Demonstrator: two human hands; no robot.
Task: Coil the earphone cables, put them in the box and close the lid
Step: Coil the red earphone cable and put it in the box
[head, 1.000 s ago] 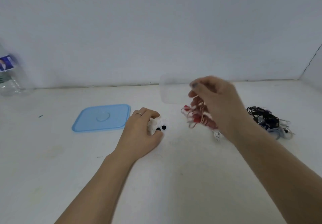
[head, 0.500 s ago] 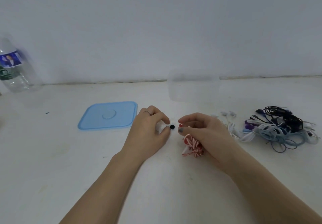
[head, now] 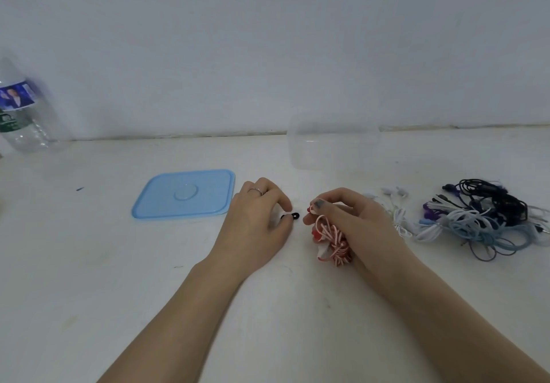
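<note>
My right hand [head: 351, 218] holds a bunched red-and-white earphone cable [head: 331, 242] against the white table, fingers curled round it. My left hand [head: 256, 218] lies just left of it, fingers curled over a small white bundle with black earbud tips [head: 293, 216] showing at the fingertips. The clear plastic box [head: 331, 141] stands open behind the hands by the wall. Its blue lid [head: 184, 193] lies flat to the left. A tangled pile of black, blue, purple and white earphone cables [head: 482, 218] sits at the right.
A clear water bottle [head: 22, 111] with a blue label stands at the far left by the wall. A white wall runs along the back of the table.
My right hand came down from beside the box with the red-and-white cable and now rests on the table near my left hand. The view shifted slightly.
</note>
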